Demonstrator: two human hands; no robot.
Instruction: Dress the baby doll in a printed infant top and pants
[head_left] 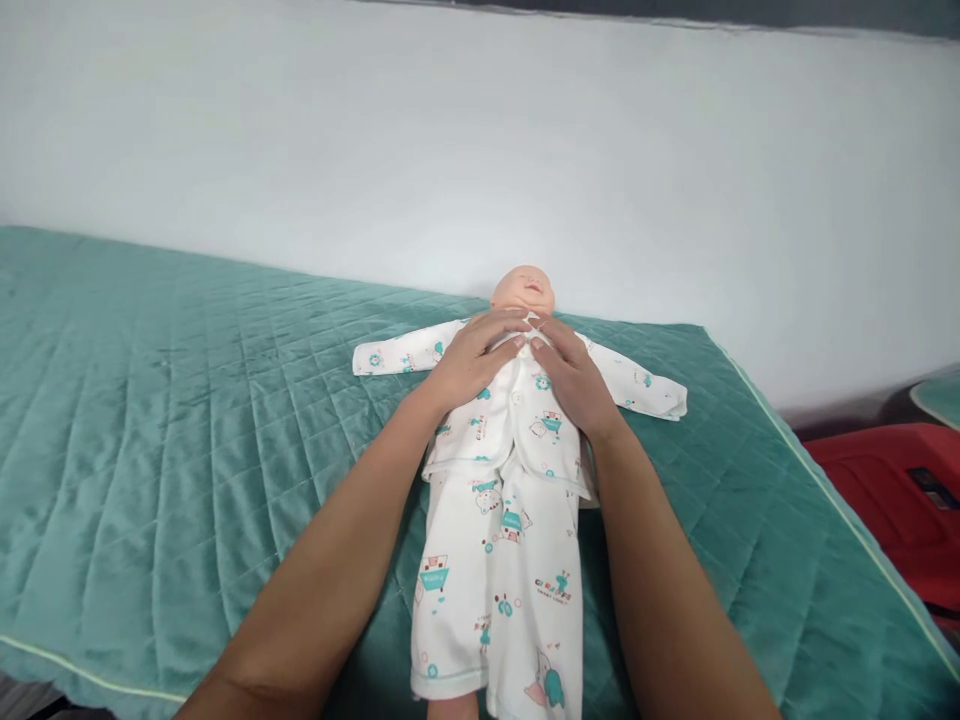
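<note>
Backdrop: smooth white wall (300, 150)
Surface: green quilted fabric cover (187, 450)
Off its right: red plastic object (877, 480)
On the cover: bald doll (536, 450) in printed white clothes, face-up
Chest: my left hand (474, 360) and right hand (574, 378); whether gripping, I can't tell

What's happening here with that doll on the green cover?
A person's left hand and right hand lie palm down on the upper front of the doll's white printed top, near the collar, thumbs apart from the other fingers. The doll lies face up on a green quilted cover, its head toward the white wall. Its sleeves stretch out to both sides, and it also wears matching trousers.
</note>
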